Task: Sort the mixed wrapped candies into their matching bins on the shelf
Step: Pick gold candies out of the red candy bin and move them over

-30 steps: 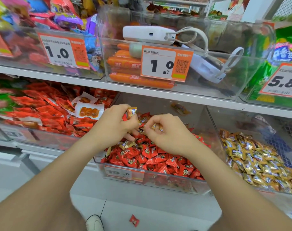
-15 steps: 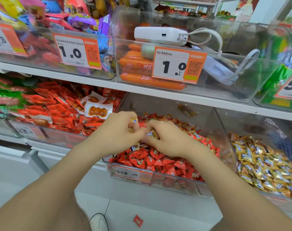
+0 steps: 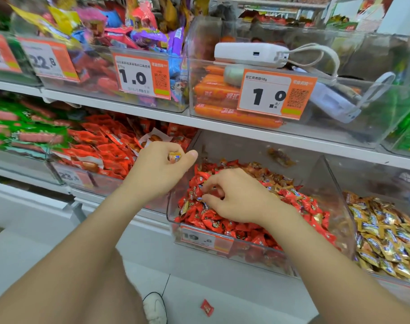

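At the bottom centre a stray red candy (image 3: 206,307) lies on the floor (image 3: 234,298) beside a white shoe (image 3: 155,307). Mid-frame, the left hand (image 3: 157,170) pinches a gold candy (image 3: 174,157). The right hand (image 3: 236,198) curls into the red candies (image 3: 222,224) in the clear bin (image 3: 328,176); whether it grips one cannot be told. The gold candies (image 3: 386,239) lie at right.

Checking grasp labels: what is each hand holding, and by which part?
Left hand grips a gold-wrapped candy in its curled fingers, one end poking out by the thumb. Right hand reaches into the red candies; hold unclear.
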Tool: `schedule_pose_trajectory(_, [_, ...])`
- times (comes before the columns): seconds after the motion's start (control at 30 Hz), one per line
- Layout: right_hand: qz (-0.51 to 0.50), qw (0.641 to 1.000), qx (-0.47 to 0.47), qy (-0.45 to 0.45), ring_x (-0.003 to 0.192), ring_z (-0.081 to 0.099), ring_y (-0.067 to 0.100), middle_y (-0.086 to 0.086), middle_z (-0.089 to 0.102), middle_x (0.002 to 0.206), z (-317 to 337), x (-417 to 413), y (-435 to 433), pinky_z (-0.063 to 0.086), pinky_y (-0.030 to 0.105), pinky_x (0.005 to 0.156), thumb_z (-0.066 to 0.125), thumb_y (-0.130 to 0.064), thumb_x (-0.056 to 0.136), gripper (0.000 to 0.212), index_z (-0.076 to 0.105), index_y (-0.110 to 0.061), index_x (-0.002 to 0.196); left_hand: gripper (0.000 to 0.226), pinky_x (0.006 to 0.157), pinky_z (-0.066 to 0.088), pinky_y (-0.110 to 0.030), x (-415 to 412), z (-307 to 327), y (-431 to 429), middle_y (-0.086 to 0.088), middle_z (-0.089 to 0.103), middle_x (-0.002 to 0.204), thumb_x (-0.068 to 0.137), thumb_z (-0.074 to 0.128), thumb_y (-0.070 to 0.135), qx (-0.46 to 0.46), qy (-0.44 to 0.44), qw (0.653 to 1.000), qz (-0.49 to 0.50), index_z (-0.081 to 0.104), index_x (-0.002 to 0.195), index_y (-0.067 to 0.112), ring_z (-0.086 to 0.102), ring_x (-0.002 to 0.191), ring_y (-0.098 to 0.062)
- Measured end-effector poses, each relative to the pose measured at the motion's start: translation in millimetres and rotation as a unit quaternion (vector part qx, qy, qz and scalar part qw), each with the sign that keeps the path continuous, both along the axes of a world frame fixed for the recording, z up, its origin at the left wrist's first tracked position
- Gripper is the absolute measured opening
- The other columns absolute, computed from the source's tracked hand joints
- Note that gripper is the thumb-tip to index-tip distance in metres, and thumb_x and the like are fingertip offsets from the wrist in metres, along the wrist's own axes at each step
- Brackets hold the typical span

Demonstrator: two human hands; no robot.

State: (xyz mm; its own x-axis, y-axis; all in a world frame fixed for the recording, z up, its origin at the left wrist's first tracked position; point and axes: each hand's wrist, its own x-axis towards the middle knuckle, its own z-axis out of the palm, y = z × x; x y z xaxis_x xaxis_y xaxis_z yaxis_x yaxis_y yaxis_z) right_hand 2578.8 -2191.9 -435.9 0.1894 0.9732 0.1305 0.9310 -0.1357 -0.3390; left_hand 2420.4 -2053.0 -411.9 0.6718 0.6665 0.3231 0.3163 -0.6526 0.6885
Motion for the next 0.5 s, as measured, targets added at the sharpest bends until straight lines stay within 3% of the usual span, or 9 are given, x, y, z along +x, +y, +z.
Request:
schedule_pose_trajectory(0.1, [0.007,0.999,-0.05,0.015,0.059,0.057,0.005,-0.01,0.059,0.058,-1,7,3,0.046,0.028,0.059,0.076,-0.048,0.091,0.023,0.079,-0.028,0.081,0.049,0.054,0.04,-0.028,-6,0,-1,0.006,0.049,0.051,0.092,0.067,0.06,0.087,0.073,0.993,-0.031,0.062,0.059,0.024,0.05,0.054,-0.009])
schedule_pose_trajectory(0.17, [-0.003,0.997,-0.05,0.059,0.054,0.056,0.005,-0.008,0.061,0.057,-1,12,2,0.042,0.022,0.056,0.08,-0.045,0.09,0.026,0.075,-0.026,0.072,0.041,0.054,0.042,-0.03,-11,4,-4,0.009,0.052,0.057,0.087,0.066,0.069,0.159,0.17,0.971,-0.047,0.067,0.066,0.033,0.05,0.059,-0.007])
schedule_pose_trajectory(0.27, [-0.028,0.994,-0.023,0.106,0.057,0.062,0.006,-0.004,0.07,0.069,4,16,-2,0.047,0.026,0.055,0.069,-0.04,0.1,0.025,0.065,-0.022,0.084,0.028,0.065,0.05,-0.031,-15,11,-12,0.01,0.063,0.078,0.085,0.072,0.066,0.24,0.306,0.921,-0.023,0.074,0.085,0.038,0.061,0.077,-0.014])
schedule_pose_trajectory(0.4, [-0.041,0.991,0.013,0.124,0.062,0.062,0.025,0.01,0.073,0.082,5,18,-8,0.052,0.048,0.062,0.057,-0.035,0.105,0.016,0.051,-0.026,0.093,0.03,0.072,0.053,-0.034,-17,9,-23,0.005,0.067,0.097,0.084,0.077,0.058,0.264,0.386,0.884,-0.01,0.073,0.103,0.036,0.066,0.09,-0.024])
schedule_pose_trajectory(0.47, [-0.04,0.986,0.036,0.155,0.055,0.058,0.021,0.008,0.074,0.083,6,17,-6,0.05,0.046,0.056,0.054,-0.024,0.102,0.009,0.052,-0.032,0.099,0.037,0.07,0.046,-0.034,-15,7,-30,0.002,0.063,0.098,0.086,0.074,0.06,0.29,0.405,0.867,0.0,0.069,0.111,0.033,0.063,0.089,-0.025])
schedule_pose_trajectory(0.5, [-0.043,0.986,0.045,0.157,0.054,0.058,0.019,0.005,0.074,0.081,7,16,-4,0.048,0.037,0.054,0.052,-0.018,0.101,0.016,0.054,-0.034,0.102,0.042,0.069,0.043,-0.035,-14,5,-33,0.001,0.06,0.096,0.087,0.072,0.063,0.295,0.407,0.864,0.008,0.068,0.113,0.03,0.061,0.087,-0.026])
